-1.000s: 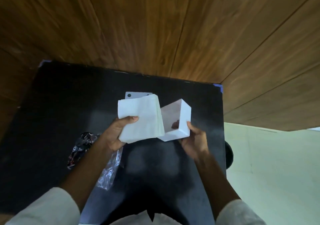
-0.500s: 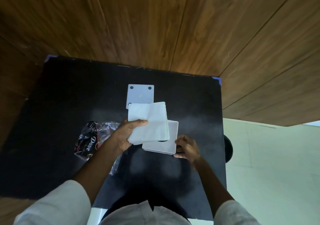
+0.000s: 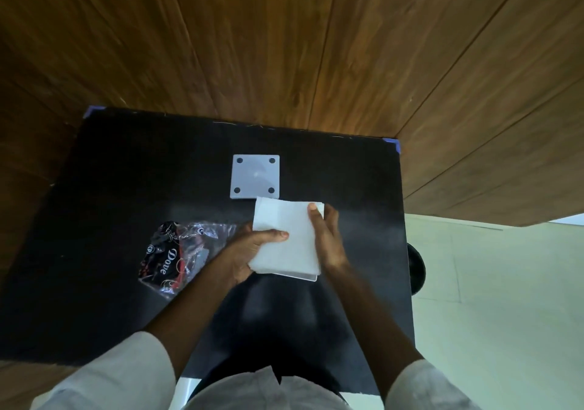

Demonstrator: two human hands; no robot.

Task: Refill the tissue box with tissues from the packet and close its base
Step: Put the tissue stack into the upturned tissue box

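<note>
**Tissue stack lowered onto the open box**

A square stack of white tissues point(image 3: 286, 239) is held between both hands over the black surface point(image 3: 126, 188). The left hand point(image 3: 252, 251) is closed on the stack's near-left corner, thumb laid across the top. The right hand point(image 3: 327, 239) is pressed along the stack's right edge, fingers curled around the far corner. Directly beneath the stack, only a thin white rim of the tissue box point(image 3: 308, 277) is seen, at the near-right edge; whether the stack is already seated inside cannot be told.

The flat white base plate point(image 3: 255, 177), square, smooth, with a dark round hole near each corner, lies just beyond the hands, apart from the box. The crumpled clear-and-black packet point(image 3: 177, 251), glossy film with printed lettering, lies just left of the left hand.

Handling, judged: the stack is light, soft and compressible; loose sheets are likely to fan or slide if gripped at one corner only. Opposite edges are best pinched together, so that the pile stays squared while being pressed in. The box is seemingly rigid and thin-walled, likely to skid on the smooth surface unless steadied. The plate is stiff and best lifted by an edge.
</note>
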